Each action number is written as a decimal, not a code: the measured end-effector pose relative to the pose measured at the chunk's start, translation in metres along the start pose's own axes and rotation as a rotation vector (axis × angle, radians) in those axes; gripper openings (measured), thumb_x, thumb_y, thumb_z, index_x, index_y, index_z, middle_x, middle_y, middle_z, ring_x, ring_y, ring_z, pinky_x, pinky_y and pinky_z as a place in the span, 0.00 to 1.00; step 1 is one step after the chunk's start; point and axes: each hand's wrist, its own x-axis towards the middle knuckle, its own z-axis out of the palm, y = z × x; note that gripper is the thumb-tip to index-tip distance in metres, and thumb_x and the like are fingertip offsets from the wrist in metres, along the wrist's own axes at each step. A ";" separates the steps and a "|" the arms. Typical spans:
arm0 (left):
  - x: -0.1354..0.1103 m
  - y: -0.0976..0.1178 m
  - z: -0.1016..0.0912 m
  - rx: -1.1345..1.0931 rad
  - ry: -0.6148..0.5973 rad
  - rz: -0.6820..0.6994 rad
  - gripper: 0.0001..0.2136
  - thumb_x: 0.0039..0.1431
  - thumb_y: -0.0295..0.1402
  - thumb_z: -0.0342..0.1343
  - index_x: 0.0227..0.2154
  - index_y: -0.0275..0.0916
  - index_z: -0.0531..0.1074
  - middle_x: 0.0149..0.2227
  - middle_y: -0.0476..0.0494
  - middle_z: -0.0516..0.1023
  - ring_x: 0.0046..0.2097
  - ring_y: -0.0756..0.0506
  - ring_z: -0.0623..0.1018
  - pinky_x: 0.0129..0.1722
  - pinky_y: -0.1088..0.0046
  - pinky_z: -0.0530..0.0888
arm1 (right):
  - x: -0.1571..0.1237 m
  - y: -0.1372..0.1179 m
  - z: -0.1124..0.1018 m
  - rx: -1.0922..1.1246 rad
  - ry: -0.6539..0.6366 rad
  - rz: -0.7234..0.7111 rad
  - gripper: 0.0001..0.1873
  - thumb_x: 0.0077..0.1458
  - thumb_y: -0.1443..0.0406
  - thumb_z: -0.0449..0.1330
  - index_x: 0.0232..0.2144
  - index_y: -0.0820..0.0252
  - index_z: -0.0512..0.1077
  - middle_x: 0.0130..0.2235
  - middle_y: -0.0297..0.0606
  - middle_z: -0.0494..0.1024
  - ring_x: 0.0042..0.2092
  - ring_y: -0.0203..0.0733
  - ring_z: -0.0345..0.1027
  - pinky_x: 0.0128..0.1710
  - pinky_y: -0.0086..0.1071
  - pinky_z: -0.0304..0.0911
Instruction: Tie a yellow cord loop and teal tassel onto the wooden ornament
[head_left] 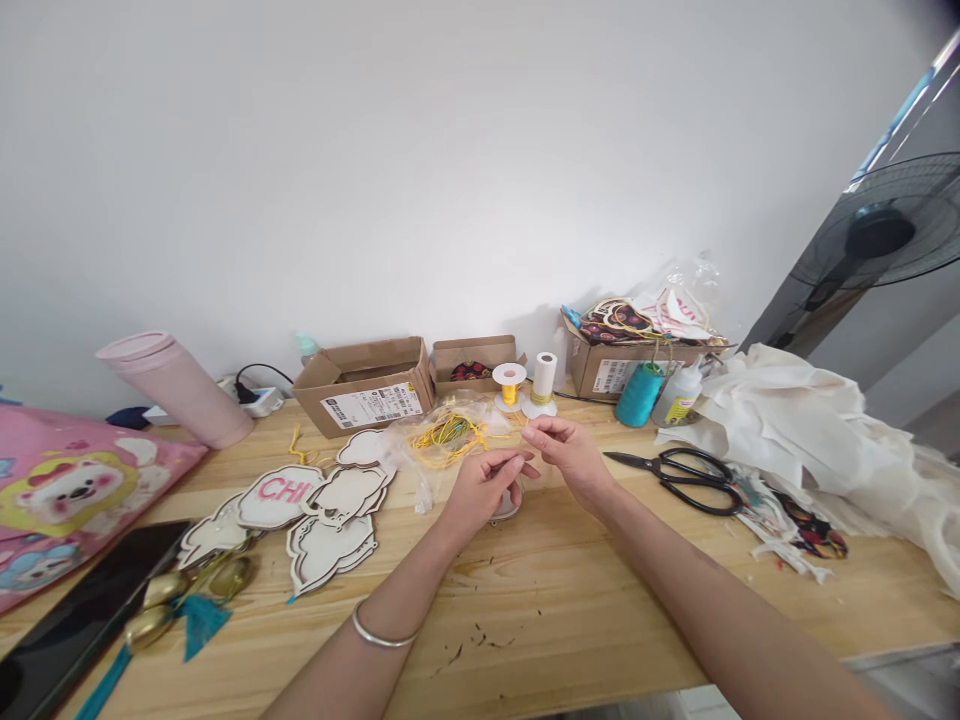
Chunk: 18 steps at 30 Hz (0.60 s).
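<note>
My left hand (484,492) and my right hand (571,458) are close together above the middle of the wooden table, fingertips pinched. Whatever is between the fingers of either hand is too small to make out. A strand of yellow cord (504,435) reaches toward my right fingertips; whether it is held cannot be told. Partly hidden beneath my left hand is a pale, rounded piece (507,512). Just behind the hands, a clear plastic bag (409,465) lies with a tangle of yellow cord (442,440).
Pale cloud-shaped patches (337,548) lie left, near gold bells (150,625) and a phone (82,610). Cardboard boxes (375,405), a yellow spool (510,392), teal thread (640,395) and a glue bottle (679,397) line the wall. Black scissors (686,478) and white fabric (810,440) lie right.
</note>
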 end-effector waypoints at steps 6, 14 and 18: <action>-0.001 -0.002 -0.003 -0.018 -0.031 -0.078 0.15 0.48 0.43 0.53 0.30 0.35 0.74 0.15 0.51 0.67 0.13 0.59 0.53 0.13 0.80 0.48 | 0.000 -0.001 0.000 0.016 0.015 -0.025 0.12 0.36 0.59 0.64 0.20 0.62 0.70 0.19 0.27 0.61 0.21 0.27 0.45 0.20 0.26 0.41; -0.003 0.000 -0.001 -0.151 -0.021 0.007 0.20 0.53 0.45 0.47 0.42 0.35 0.70 0.35 0.37 0.74 0.24 0.53 0.70 0.12 0.82 0.50 | 0.000 -0.004 -0.001 0.023 0.029 -0.037 0.13 0.36 0.58 0.64 0.19 0.62 0.70 0.20 0.28 0.61 0.21 0.26 0.44 0.20 0.26 0.40; -0.003 0.002 0.000 -0.078 -0.004 -0.051 0.15 0.50 0.41 0.53 0.34 0.35 0.72 0.21 0.45 0.72 0.16 0.58 0.60 0.13 0.82 0.48 | -0.001 -0.005 0.000 0.060 0.018 -0.010 0.13 0.36 0.58 0.64 0.20 0.62 0.69 0.19 0.27 0.60 0.21 0.26 0.43 0.20 0.26 0.40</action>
